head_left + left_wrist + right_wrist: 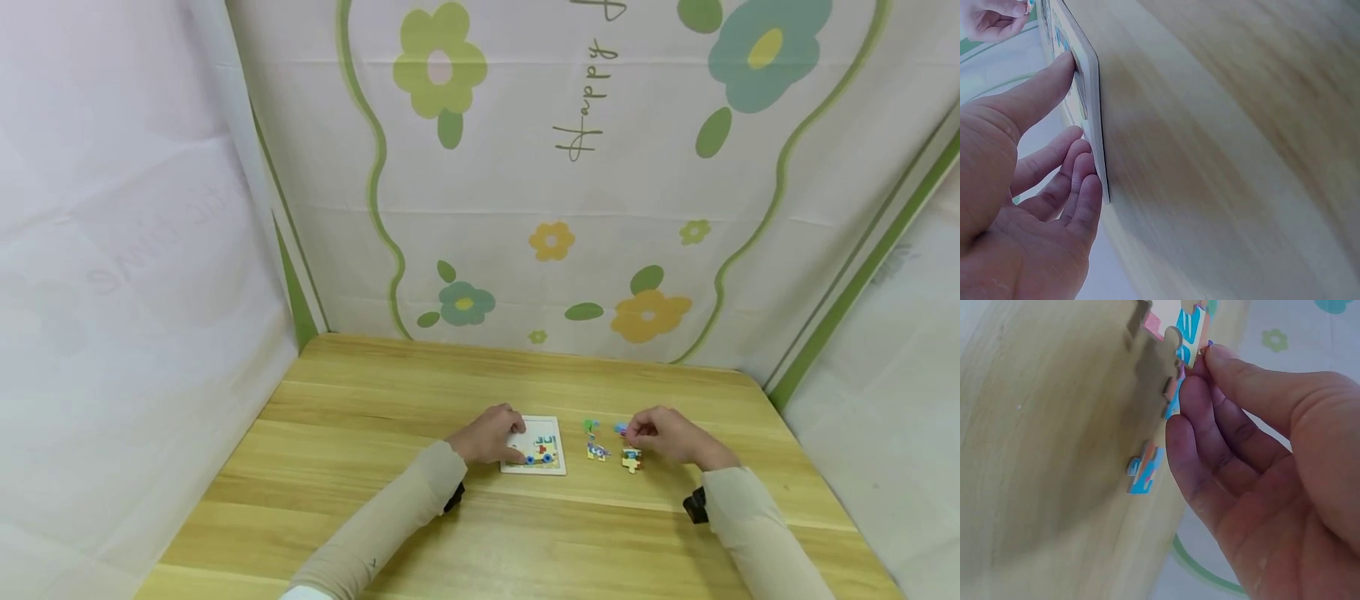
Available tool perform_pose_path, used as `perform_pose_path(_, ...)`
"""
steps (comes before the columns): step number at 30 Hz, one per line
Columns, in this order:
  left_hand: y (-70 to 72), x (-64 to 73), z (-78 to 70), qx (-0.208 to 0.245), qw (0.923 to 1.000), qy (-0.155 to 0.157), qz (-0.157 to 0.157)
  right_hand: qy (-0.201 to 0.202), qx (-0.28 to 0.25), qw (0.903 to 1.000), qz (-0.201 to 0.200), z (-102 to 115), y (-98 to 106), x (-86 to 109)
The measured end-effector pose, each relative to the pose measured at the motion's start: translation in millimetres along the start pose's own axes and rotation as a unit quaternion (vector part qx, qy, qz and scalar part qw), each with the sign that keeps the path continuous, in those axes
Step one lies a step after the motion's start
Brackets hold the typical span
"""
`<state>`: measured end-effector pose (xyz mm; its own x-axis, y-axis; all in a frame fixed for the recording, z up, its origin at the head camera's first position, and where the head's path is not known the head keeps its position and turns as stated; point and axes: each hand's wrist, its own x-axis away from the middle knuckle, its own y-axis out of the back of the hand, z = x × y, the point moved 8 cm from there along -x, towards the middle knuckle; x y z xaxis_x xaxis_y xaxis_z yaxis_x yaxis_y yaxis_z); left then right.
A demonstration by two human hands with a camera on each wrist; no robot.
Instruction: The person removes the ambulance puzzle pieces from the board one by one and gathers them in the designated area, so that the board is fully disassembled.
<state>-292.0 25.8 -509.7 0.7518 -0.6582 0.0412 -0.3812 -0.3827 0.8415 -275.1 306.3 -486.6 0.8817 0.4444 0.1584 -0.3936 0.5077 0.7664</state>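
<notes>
Out on the wood-grain table (337, 433), both hands are busy: my left hand (487, 437) has the white puzzle tray (534, 426), thumb laid over its near-left part, the other fingers bent against its outer edge, a firm hold on the rim. Along the tray's lower part sits a bit of picture, blue wheels (539, 459) showing clearly, with pale bare backing above. And over to the right, my right hand (670, 435) has thumb and forefinger pinched on a small puzzle piece (1030, 7), just a sliver peeking out, the rest hidden by my fingers! Between tray and right hand lie a green piece (590, 426) at the far side and, nearer me, a purple one with eyes (597, 451); a yellow-and-red piece (632, 461) rests just below my right fingertips. Behind it all hangs the flowered cloth (480, 183).
</notes>
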Motion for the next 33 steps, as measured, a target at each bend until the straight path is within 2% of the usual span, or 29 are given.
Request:
perform_pose_path(12, 0.9, 1.8, 0.0, -0.002, 1.0, 0.006, -0.001, -0.017, 0.027, 0.9993, -0.018, -14, -4, -7.8)
perform_pose_path(17, 2.4, 2.3, -1.3, -0.004, 1.0, 0.006, 0.0, -0.024, 0.038, 0.9988, -0.022, -11, -2, -7.1)
perform_pose_path(25, 1.6, 3.0, -1.2, -0.01, 0.9999, 0.012, 0.001, 0.007, 0.053, 0.9982, -0.028, 16, 3, -13.3)
perform_pose_path(33, 0.1, 1.6, -0.8, -0.016, 0.9997, 0.016, -0.001, 0.055, 0.061, 0.9966, 0.006, 54, -24, -42.8)
